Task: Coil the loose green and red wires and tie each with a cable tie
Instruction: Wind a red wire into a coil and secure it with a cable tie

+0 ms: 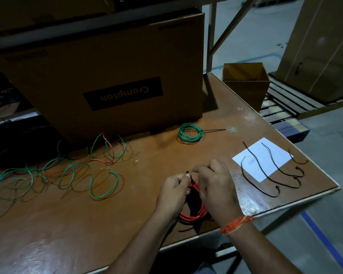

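Hands meet close together over the near edge of the table (107, 224). From the head camera, the left hand (173, 191) grips the upper part of the red wire coil (194, 212), which hangs between both hands. The right hand (216, 184), an orange thread band (236, 224) on its wrist, pinches the cable tie (189, 172) at the coil's top, just above the left thumb. Right of the hands, spare cable ties (265, 171) lie across a white paper (269, 155). Beyond the hands rests a tied green coil (190, 132) before a cardboard box (107, 76). Loose green and red wires (71, 171) sprawl to the left.
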Tool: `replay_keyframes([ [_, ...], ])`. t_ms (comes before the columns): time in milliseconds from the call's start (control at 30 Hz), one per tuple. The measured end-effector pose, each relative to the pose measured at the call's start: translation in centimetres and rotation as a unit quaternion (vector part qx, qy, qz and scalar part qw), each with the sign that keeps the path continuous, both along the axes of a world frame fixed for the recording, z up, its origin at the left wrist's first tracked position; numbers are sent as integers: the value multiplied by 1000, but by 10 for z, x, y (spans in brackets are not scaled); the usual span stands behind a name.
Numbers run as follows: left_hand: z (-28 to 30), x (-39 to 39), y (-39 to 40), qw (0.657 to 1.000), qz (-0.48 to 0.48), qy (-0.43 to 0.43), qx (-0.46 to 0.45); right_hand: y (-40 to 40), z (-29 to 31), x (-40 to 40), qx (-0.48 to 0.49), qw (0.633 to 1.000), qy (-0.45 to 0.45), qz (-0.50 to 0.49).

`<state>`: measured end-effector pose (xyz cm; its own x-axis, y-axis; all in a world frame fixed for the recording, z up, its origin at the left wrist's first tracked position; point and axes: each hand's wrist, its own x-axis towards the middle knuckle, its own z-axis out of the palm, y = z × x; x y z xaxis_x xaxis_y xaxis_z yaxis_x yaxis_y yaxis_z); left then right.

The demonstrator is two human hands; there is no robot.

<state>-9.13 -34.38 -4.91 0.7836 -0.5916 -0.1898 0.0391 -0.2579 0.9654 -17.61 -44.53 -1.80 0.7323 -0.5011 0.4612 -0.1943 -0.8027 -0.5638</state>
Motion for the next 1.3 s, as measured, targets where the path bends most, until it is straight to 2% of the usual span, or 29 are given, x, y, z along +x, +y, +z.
replay_keyframes([
  [267,3,-4,-2,999,-26,-42,16,-7,-7,5,10,999,20,26],
  [367,3,-6,-2,999,-28,-32,12,-9,-2,3,128,991,33,31],
  [433,3,-6,-1,999,-32,-26,9,-13,5,1,285,958,31,30],
  [500,5,-6,1,999,-38,-21,2,-21,9,4,474,880,17,28],
  [567,6,-6,1,999,-47,-27,-4,-32,14,10,573,818,44,27],
  [600,7,-7,1,998,-49,-24,-9,-36,16,12,587,804,79,39],
  [700,9,-10,3,998,-61,2,-29,-43,18,19,574,799,154,93],
  [767,10,-10,3,997,-66,10,-35,-45,18,23,576,799,139,106],
  [867,13,-10,3,997,-68,-2,-24,-42,20,28,593,798,69,85],
  [1033,15,-11,5,996,-81,-31,-12,-45,30,31,466,883,-25,44],
  [1100,14,-12,6,997,-77,-22,-14,-58,35,30,433,900,-5,40],
  [1167,14,-12,7,997,-77,-12,-16,-69,36,30,462,880,84,67],
  [1233,13,-11,6,997,-78,-9,-14,-69,32,29,518,831,172,106],
  [1300,12,-11,6,997,-78,-5,-20,-66,24,28,539,807,202,132],
])
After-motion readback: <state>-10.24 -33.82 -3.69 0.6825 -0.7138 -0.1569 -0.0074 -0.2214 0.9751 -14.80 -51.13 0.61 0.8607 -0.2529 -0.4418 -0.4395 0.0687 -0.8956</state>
